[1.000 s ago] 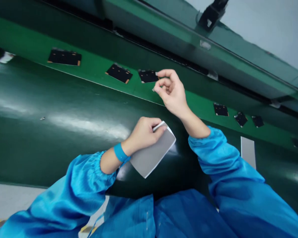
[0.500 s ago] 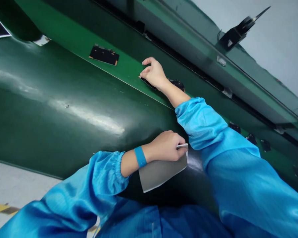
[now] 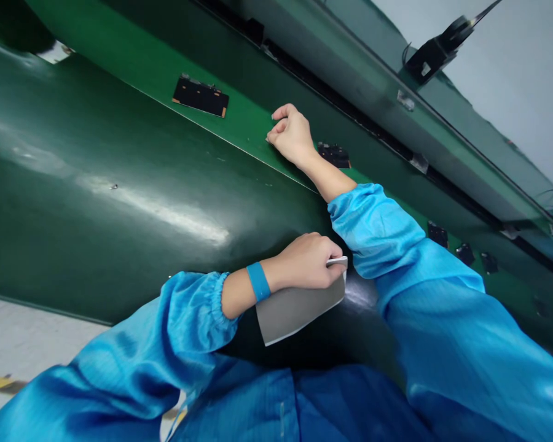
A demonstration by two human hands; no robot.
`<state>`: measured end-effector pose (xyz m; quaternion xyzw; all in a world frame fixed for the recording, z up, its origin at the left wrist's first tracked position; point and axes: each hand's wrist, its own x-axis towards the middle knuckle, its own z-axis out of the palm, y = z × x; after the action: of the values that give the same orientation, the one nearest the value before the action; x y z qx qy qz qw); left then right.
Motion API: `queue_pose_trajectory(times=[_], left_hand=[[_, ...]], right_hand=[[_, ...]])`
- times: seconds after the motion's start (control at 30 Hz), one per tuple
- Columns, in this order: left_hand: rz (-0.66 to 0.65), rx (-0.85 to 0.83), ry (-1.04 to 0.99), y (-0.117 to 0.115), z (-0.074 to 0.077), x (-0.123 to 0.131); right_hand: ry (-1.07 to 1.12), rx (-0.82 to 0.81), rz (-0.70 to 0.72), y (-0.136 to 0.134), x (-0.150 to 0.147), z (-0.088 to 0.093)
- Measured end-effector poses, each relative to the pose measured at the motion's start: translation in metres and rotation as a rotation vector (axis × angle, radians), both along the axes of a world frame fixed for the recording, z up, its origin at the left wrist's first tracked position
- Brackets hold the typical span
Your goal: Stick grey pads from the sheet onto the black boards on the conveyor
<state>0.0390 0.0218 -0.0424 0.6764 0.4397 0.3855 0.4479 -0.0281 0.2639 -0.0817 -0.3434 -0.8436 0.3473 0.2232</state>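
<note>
My left hand (image 3: 306,261), with a blue band at its wrist, is closed on a thin grey sheet (image 3: 299,310) with a white edge. The sheet hangs close to my body, over the near side of the bench. My right hand (image 3: 291,135) reaches over the bright green strip; its fingers are curled, the index finger lifted above the others. Whatever lies within those fingers is hidden. To its left on the strip rests a black rectangular circuit board (image 3: 200,96) with orange corners. Just right of the wrist is another dark board (image 3: 334,155).
The dark green bench (image 3: 120,245) slopes across the view. Several more dark boards (image 3: 437,234) lie farther right along the strip. Behind it runs a rail (image 3: 368,129), and a black device (image 3: 435,52) is mounted above. A small scrap (image 3: 113,186) lies on the bench.
The dark board edge that showed beneath my right hand is out of sight. The other boards have shifted right relative to the bench. My left hand keeps the grey sheet, nearly still.
</note>
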Motion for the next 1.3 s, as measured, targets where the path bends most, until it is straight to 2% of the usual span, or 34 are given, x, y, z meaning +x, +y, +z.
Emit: queue_pose_trajectory(times=[0.23,0.47,0.57,0.7,0.77,0.87,0.93,1.03,1.13,1.3], left_hand=[[-0.005,-0.007,0.012,0.002,-0.001,0.002],[-0.009,-0.004,0.014,0.002,-0.001,0.002],[-0.005,-0.005,0.018,0.002,0.000,0.001],[-0.016,0.001,0.021,0.000,0.001,0.002],[-0.028,0.001,0.022,-0.001,0.001,0.003],[-0.043,0.007,0.025,-0.002,-0.001,0.003],[-0.051,0.004,0.028,-0.002,-0.002,0.002],[-0.079,-0.008,0.067,-0.001,-0.002,0.001],[-0.104,0.011,0.142,-0.001,-0.001,0.002],[-0.125,0.027,0.188,-0.005,-0.002,0.007]], right_hand=[[-0.067,0.116,-0.007,-0.001,0.017,-0.003],[-0.091,0.239,0.107,0.001,0.024,-0.013],[-0.082,0.206,0.069,0.019,0.037,-0.004],[-0.115,0.113,0.020,0.050,0.052,0.021],[-0.093,0.100,0.049,0.052,0.041,0.033],[-0.041,0.058,0.217,0.032,-0.003,0.043],[-0.059,-0.005,0.349,0.011,-0.039,0.043],[-0.110,-0.039,0.436,-0.016,-0.080,0.039],[-0.166,-0.023,0.459,-0.026,-0.094,0.035],[-0.218,-0.085,0.460,-0.026,-0.089,0.034]])
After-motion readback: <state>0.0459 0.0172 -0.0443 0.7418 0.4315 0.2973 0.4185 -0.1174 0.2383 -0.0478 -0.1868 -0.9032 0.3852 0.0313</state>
